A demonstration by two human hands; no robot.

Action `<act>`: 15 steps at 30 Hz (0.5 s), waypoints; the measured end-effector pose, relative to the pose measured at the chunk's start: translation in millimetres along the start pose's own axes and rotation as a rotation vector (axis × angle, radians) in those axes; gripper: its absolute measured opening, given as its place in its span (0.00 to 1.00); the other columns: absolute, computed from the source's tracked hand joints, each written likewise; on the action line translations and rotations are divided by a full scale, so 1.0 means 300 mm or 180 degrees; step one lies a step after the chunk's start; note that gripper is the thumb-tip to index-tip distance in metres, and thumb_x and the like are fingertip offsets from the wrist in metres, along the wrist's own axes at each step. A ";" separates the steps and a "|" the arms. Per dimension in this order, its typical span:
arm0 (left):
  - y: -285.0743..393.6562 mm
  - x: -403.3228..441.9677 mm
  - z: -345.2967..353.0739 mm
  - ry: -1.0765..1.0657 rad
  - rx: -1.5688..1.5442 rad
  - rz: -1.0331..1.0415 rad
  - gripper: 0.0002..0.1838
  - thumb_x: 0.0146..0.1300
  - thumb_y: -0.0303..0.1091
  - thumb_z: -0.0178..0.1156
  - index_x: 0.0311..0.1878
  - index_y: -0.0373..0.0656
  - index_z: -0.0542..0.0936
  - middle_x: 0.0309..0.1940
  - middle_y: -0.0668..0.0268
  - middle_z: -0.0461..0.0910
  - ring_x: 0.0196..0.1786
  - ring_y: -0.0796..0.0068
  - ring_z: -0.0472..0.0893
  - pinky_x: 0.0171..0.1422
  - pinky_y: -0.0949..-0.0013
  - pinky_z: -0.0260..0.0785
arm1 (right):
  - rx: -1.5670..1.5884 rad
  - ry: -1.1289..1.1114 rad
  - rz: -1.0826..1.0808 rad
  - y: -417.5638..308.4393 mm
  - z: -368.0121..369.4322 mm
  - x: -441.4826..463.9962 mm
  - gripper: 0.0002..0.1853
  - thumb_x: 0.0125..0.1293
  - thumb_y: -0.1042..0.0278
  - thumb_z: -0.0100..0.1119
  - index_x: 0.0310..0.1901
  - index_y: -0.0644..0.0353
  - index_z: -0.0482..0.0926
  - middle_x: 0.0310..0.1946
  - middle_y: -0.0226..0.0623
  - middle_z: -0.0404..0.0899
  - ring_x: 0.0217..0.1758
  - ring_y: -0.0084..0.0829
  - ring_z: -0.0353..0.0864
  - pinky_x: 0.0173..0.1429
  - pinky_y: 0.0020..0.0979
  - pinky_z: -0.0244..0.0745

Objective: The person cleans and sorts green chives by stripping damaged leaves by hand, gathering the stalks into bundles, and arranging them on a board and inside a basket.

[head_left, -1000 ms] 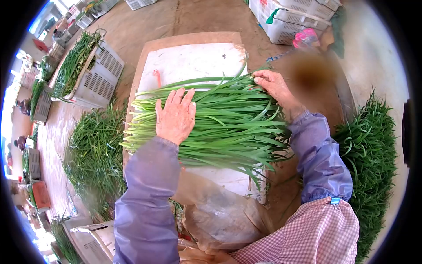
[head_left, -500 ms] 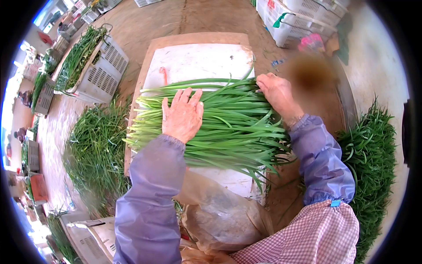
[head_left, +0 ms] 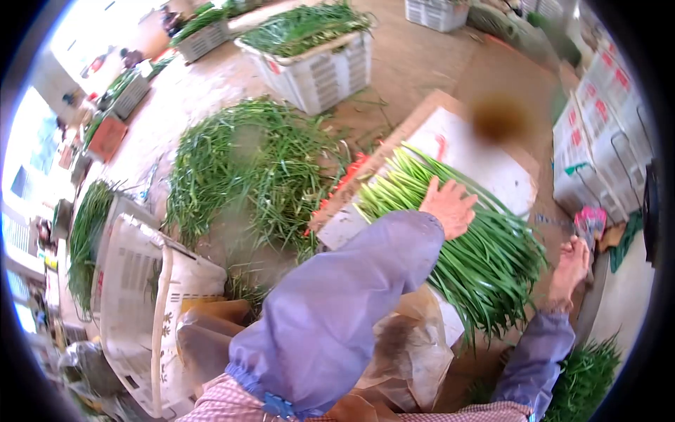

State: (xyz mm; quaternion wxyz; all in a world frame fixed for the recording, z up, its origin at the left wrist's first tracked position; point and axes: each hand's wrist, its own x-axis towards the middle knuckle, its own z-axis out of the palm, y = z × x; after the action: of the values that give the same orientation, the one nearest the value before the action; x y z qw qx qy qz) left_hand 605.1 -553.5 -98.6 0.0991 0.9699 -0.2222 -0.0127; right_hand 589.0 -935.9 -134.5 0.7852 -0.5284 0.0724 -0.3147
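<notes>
A wide bundle of garlic chives [head_left: 485,260] lies across a white-topped board [head_left: 485,158], pale stem ends toward the upper left and green leaves toward the lower right. My left hand [head_left: 450,207] rests flat on the bundle near the pale stems, fingers spread. Beyond the leaf tips, apart from the bundle, is my right hand [head_left: 571,271]. Its fingers are curled together, and whatever may be between them is hidden. Purple sleeve covers are on both forearms.
Loose greens [head_left: 246,169] are heaped on the floor left of the board. A white crate [head_left: 316,74] of greens stands behind, another white crate [head_left: 140,295] at lower left. Stacked crates [head_left: 598,133] stand at right, above more greens [head_left: 587,387].
My view has turned left, so the board now appears farther right and tilted. My right hand has left the leaf tips and moved outward; my left hand stays on the chives.
</notes>
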 end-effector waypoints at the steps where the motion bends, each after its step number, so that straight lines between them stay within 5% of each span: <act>1: -0.010 -0.003 0.032 0.0336 -0.0584 0.0075 0.22 0.68 0.42 0.42 0.63 0.48 0.68 0.62 0.60 0.66 0.69 0.62 0.60 0.71 0.47 0.47 | -0.0008 -0.0071 -0.0185 -0.085 0.099 -0.023 0.11 0.65 0.72 0.57 0.48 0.63 0.74 0.34 0.36 0.77 0.31 0.22 0.73 0.35 0.23 0.72; 5: -0.019 -0.230 -0.076 0.1699 -0.1020 0.0695 0.21 0.63 0.34 0.52 0.60 0.48 0.70 0.58 0.61 0.69 0.66 0.63 0.66 0.71 0.52 0.50 | 0.0488 -0.1682 0.0150 -0.303 0.620 -0.414 0.10 0.67 0.69 0.54 0.48 0.62 0.73 0.35 0.35 0.77 0.35 0.23 0.74 0.38 0.24 0.73; 7: -0.064 -0.447 -0.161 0.1487 -0.1215 0.0610 0.19 0.58 0.29 0.55 0.54 0.46 0.73 0.50 0.61 0.73 0.55 0.60 0.72 0.64 0.53 0.58 | 0.0341 -0.3343 0.0888 -0.252 0.808 -0.592 0.16 0.65 0.65 0.56 0.51 0.63 0.73 0.37 0.38 0.78 0.38 0.28 0.76 0.42 0.27 0.74; 9: -0.180 -0.668 -0.099 0.1153 -0.1065 0.0320 0.17 0.58 0.35 0.57 0.51 0.44 0.75 0.42 0.59 0.77 0.48 0.56 0.76 0.54 0.57 0.67 | -0.0220 -0.5358 0.1333 -0.144 0.977 -0.741 0.21 0.62 0.62 0.58 0.54 0.65 0.73 0.39 0.42 0.80 0.42 0.33 0.79 0.46 0.31 0.75; 10: -0.242 -0.774 -0.104 0.0282 -0.1628 -0.0222 0.19 0.60 0.41 0.58 0.53 0.44 0.74 0.40 0.56 0.79 0.46 0.54 0.78 0.51 0.56 0.70 | -0.0873 -0.6070 0.0830 -0.112 1.044 -0.808 0.24 0.61 0.60 0.60 0.55 0.65 0.73 0.40 0.44 0.80 0.43 0.35 0.80 0.48 0.32 0.75; 12: -0.384 -1.025 -0.136 -0.0539 -0.2087 -0.0536 0.18 0.62 0.39 0.55 0.54 0.44 0.75 0.45 0.58 0.79 0.49 0.57 0.78 0.56 0.60 0.70 | -0.3025 -0.6307 -0.2472 -0.145 1.171 -0.894 0.27 0.53 0.63 0.66 0.56 0.61 0.73 0.49 0.46 0.77 0.53 0.37 0.77 0.54 0.34 0.73; 13: -0.443 -1.127 -0.186 -0.0477 -0.2645 -0.1089 0.16 0.61 0.39 0.56 0.49 0.42 0.78 0.44 0.60 0.79 0.50 0.60 0.77 0.57 0.60 0.70 | -0.2210 -0.6245 -0.1794 -0.109 1.254 -0.909 0.26 0.53 0.64 0.66 0.55 0.59 0.74 0.49 0.46 0.76 0.55 0.39 0.75 0.56 0.36 0.72; 14: -0.681 -1.197 -0.063 0.0375 -0.0881 0.0080 0.14 0.59 0.38 0.56 0.44 0.42 0.79 0.43 0.62 0.79 0.50 0.63 0.77 0.54 0.60 0.71 | -0.1450 -0.6098 -0.1070 -0.048 1.361 -0.904 0.26 0.52 0.65 0.67 0.54 0.57 0.74 0.50 0.45 0.75 0.56 0.41 0.74 0.58 0.38 0.71; 15: -0.753 -1.286 -0.242 0.0495 0.0022 0.0087 0.12 0.59 0.37 0.55 0.42 0.42 0.79 0.40 0.63 0.77 0.49 0.63 0.76 0.52 0.61 0.71 | -0.0663 -0.6112 -0.1977 -0.006 1.481 -0.850 0.22 0.55 0.65 0.63 0.53 0.57 0.75 0.50 0.45 0.75 0.56 0.41 0.74 0.58 0.37 0.71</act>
State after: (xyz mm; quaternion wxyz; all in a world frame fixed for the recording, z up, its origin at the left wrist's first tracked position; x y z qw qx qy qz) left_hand 359.2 -173.7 -79.5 0.1128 0.9652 -0.2270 0.0648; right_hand 584.6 -442.3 2.9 0.3450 -0.6193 -0.7027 0.0606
